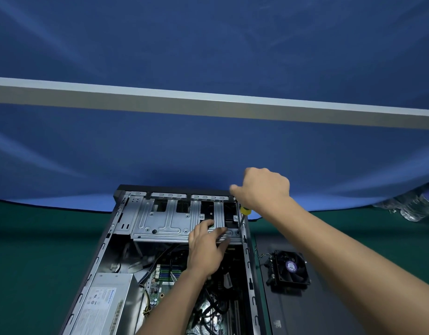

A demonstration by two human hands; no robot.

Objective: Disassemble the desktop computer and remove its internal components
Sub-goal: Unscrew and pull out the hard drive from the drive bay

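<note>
An open desktop computer case (pixel 107 240) lies on the green table, with its silver drive cage (pixel 160 221) at the far end. My right hand (pixel 264 189) grips a screwdriver (pixel 242 217) with a yellow collar, held upright, its tip down at the cage's right front corner. My left hand (pixel 206 247) rests on the cage's front edge, fingers spread toward the screwdriver tip. Below lie the motherboard (pixel 162 276) with cables and the grey power supply (pixel 102 303) at the near left.
A removed black cooler fan (pixel 290 269) sits on the dark side panel (pixel 305 310) right of the case. A blue partition (pixel 208 146) with a grey rail rises just behind the case. Plastic bottles (pixel 411 206) lie at the far right.
</note>
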